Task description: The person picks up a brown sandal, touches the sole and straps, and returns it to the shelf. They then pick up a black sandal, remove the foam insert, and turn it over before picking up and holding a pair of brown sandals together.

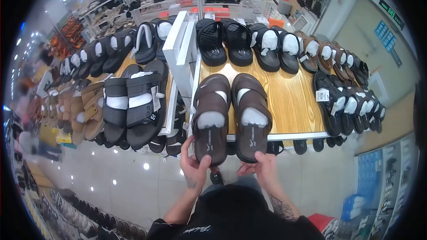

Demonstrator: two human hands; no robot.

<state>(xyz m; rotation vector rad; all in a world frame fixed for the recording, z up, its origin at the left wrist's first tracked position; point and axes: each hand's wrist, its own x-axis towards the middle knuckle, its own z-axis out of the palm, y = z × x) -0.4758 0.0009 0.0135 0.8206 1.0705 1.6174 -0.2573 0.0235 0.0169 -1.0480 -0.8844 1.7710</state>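
Two dark brown sandals with white paper stuffed under their straps are side by side at the front edge of the wooden shelf. My left hand grips the heel end of the left brown sandal, thumb on the footbed and fingers around the side. The right brown sandal has its heel in my right hand, thumb on top and fingers underneath. Both heels stick out past the shelf edge toward me. Behind them stands a pair of black slides.
A white upright divider rises left of the brown sandals. Beyond it sit black sandals and tan sandals. More black sandals line the right side. A lower shelf holds further footwear. Tiled floor lies below.
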